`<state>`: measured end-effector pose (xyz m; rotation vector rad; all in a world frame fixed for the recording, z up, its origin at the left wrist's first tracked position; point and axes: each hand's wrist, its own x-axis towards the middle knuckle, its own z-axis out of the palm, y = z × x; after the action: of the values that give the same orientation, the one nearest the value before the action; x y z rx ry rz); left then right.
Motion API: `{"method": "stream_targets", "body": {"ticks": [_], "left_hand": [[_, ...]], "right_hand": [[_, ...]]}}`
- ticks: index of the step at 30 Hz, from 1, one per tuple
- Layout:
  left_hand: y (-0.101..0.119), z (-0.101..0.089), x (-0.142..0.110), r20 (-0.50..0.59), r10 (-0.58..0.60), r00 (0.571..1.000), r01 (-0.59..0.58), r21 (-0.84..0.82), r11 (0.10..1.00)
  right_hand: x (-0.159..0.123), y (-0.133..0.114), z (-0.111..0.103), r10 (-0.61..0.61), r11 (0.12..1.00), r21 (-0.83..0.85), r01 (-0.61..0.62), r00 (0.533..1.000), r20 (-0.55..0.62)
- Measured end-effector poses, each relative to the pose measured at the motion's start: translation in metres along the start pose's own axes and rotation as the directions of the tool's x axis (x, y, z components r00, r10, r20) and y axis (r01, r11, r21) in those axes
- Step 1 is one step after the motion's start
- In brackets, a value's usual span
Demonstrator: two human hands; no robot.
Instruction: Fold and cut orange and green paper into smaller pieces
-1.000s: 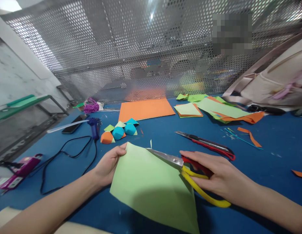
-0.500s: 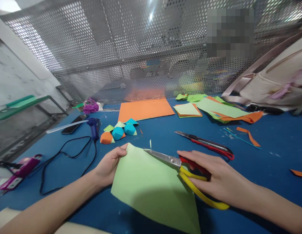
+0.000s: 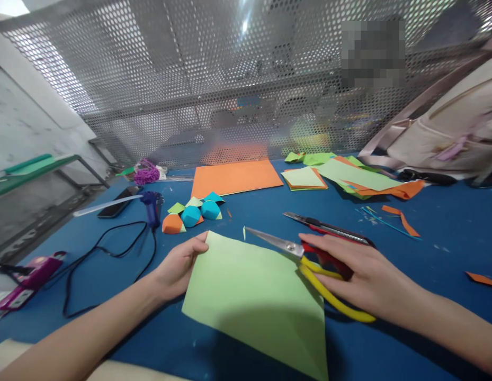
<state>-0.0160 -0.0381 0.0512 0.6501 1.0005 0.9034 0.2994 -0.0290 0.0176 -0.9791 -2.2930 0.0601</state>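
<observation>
My left hand (image 3: 178, 267) pinches the upper left corner of a light green paper sheet (image 3: 257, 299) held just above the blue table (image 3: 269, 217). My right hand (image 3: 360, 278) grips scissors (image 3: 309, 262) with one yellow and one red handle. The blades point left along the sheet's upper right edge, their tip beyond the paper's top corner. A tiny green paper sliver (image 3: 244, 233) stands on the table by the blade tip.
A second pair of red-handled scissors (image 3: 329, 230) lies behind my right hand. Folded paper shapes (image 3: 192, 212), a blue glue gun (image 3: 152, 206) with black cord, a phone (image 3: 118, 203), an orange sheet (image 3: 235, 177), paper stacks (image 3: 349, 177) and a beige bag (image 3: 448, 132) sit farther back. Perforated metal mesh (image 3: 230, 79) closes the rear.
The scissors and my right hand have shifted up and to the right, off the sheet's face to its upper right edge. My left hand keeps its hold on the corner.
</observation>
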Motion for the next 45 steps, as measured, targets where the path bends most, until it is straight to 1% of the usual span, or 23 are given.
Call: {"method": "stream_targets", "body": {"ticks": [3, 5, 7, 9, 10, 11, 13, 15, 17, 19, 21, 23, 25, 26, 27, 28, 30, 32, 35, 37, 39, 40, 45], "left_hand": [[0.001, -0.004, 0.005, -0.089, -0.017, 0.996, 0.028, 0.119, 0.993], [0.002, -0.007, 0.007, -0.158, -0.021, 0.987, 0.051, 0.189, 0.981], [0.003, -0.009, 0.010, -0.205, -0.019, 0.978, 0.070, 0.244, 0.967], [0.003, -0.011, 0.011, -0.220, -0.019, 0.975, 0.083, 0.286, 0.955], [0.003, -0.011, 0.011, -0.220, -0.021, 0.975, 0.090, 0.308, 0.947], [0.003, -0.012, 0.012, -0.219, -0.021, 0.975, 0.095, 0.330, 0.939], [0.004, -0.013, 0.011, -0.207, -0.016, 0.978, 0.095, 0.377, 0.921], [0.006, -0.013, 0.009, -0.153, -0.020, 0.988, 0.087, 0.442, 0.893], [0.010, -0.014, 0.007, -0.085, -0.017, 0.996, 0.060, 0.523, 0.850], [0.014, -0.015, 0.004, -0.028, -0.004, 1.000, 0.020, 0.596, 0.803], [0.018, -0.016, 0.001, 0.012, -0.001, 1.000, -0.007, 0.645, 0.764], [0.022, -0.017, -0.001, 0.051, -0.034, 0.998, -0.009, 0.671, 0.741], [0.024, -0.018, -0.001, 0.076, -0.075, 0.994, 0.001, 0.693, 0.721], [0.024, -0.019, 0.000, 0.084, -0.085, 0.993, 0.001, 0.708, 0.707], [0.024, -0.020, 0.001, 0.089, -0.089, 0.992, -0.004, 0.726, 0.688], [0.023, -0.022, 0.003, 0.092, -0.088, 0.992, -0.010, 0.744, 0.668], [0.022, -0.028, 0.007, 0.098, -0.090, 0.991, -0.018, 0.769, 0.638], [0.021, -0.036, 0.011, 0.117, -0.110, 0.987, -0.019, 0.768, 0.640], [0.021, -0.048, 0.015, 0.168, -0.147, 0.975, -0.021, 0.725, 0.688], [0.022, -0.055, 0.017, 0.184, -0.169, 0.968, 0.001, 0.673, 0.740], [0.023, -0.059, 0.019, 0.189, -0.182, 0.965, 0.030, 0.610, 0.792], [0.023, -0.061, 0.020, 0.195, -0.187, 0.963, 0.039, 0.583, 0.812], [0.022, -0.062, 0.024, 0.215, -0.198, 0.956, 0.051, 0.544, 0.837]], "right_hand": [[-0.004, 0.023, -0.014, 0.009, 0.991, -0.130, -0.011, 1.000, -0.012], [-0.012, 0.045, -0.029, 0.098, 0.955, -0.280, -0.097, 0.995, -0.009], [-0.025, 0.072, -0.048, 0.227, 0.855, -0.475, -0.208, 0.974, -0.017], [-0.039, 0.099, -0.065, 0.346, 0.750, -0.610, -0.257, 0.938, 0.030], [-0.045, 0.111, -0.073, 0.397, 0.706, -0.644, -0.294, 0.918, 0.016], [-0.049, 0.121, -0.078, 0.437, 0.689, -0.646, -0.330, 0.899, 0.006], [-0.053, 0.136, -0.081, 0.476, 0.691, -0.613, -0.383, 0.879, -0.013], [-0.051, 0.143, -0.077, 0.505, 0.722, -0.563, -0.403, 0.863, 0.030], [-0.048, 0.142, -0.069, 0.517, 0.763, -0.517, -0.388, 0.846, 0.129], [-0.046, 0.137, -0.063, 0.522, 0.780, -0.514, -0.358, 0.824, 0.219], [-0.043, 0.128, -0.063, 0.542, 0.754, -0.565, -0.335, 0.803, 0.249], [-0.037, 0.113, -0.065, 0.541, 0.703, -0.645, -0.299, 0.813, 0.212], [-0.022, 0.093, -0.064, 0.448, 0.698, -0.680, -0.224, 0.878, 0.170], [-0.010, 0.080, -0.061, 0.366, 0.750, -0.636, -0.183, 0.915, 0.169], [0.003, 0.067, -0.055, 0.259, 0.834, -0.542, -0.108, 0.943, 0.211], [0.018, 0.054, -0.046, 0.129, 0.914, -0.405, 0.011, 0.939, 0.318], [0.049, 0.029, -0.023, -0.023, 0.953, -0.262, 0.153, 0.898, 0.440], [0.078, 0.009, 0.004, -0.193, 0.957, -0.076, 0.281, 0.807, 0.558], [0.107, -0.008, 0.037, -0.282, 0.951, 0.074, 0.301, 0.740, 0.611], [0.113, -0.010, 0.047, -0.287, 0.953, 0.123, 0.277, 0.698, 0.656], [0.107, -0.008, 0.049, -0.290, 0.953, 0.143, 0.266, 0.673, 0.680], [0.101, -0.005, 0.048, -0.300, 0.950, 0.147, 0.274, 0.675, 0.674], [0.068, 0.004, 0.034, -0.377, 0.917, 0.109, 0.382, 0.747, 0.548]]}}
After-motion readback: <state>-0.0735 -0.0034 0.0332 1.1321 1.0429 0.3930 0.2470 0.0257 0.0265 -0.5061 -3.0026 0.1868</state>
